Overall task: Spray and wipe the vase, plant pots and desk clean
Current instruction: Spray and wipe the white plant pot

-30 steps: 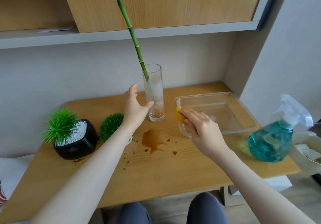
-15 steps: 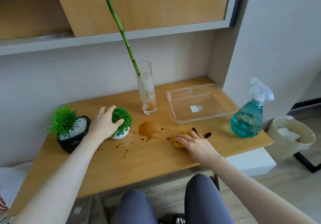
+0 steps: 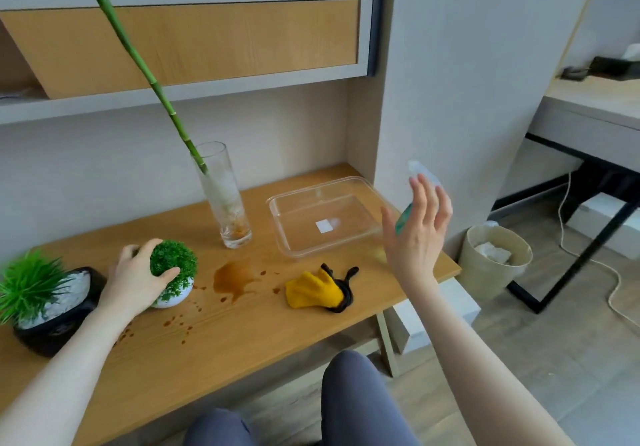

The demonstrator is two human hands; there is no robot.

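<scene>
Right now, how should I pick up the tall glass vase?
Wrap your fingers around the glass vase low down, near its thick base, coming from the right. The bamboo stalk leans out to the left, so the top is tippy and that side is crowded.

Yellow cloth [image 3: 313, 293] lies crumpled on desk [image 3: 225, 341] beside brown spill [image 3: 233, 277].

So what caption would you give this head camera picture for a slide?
Left hand grips the small white plant pot while the open right hand reaches for the spray bottle, yellow cloth lying by the spill.
</scene>
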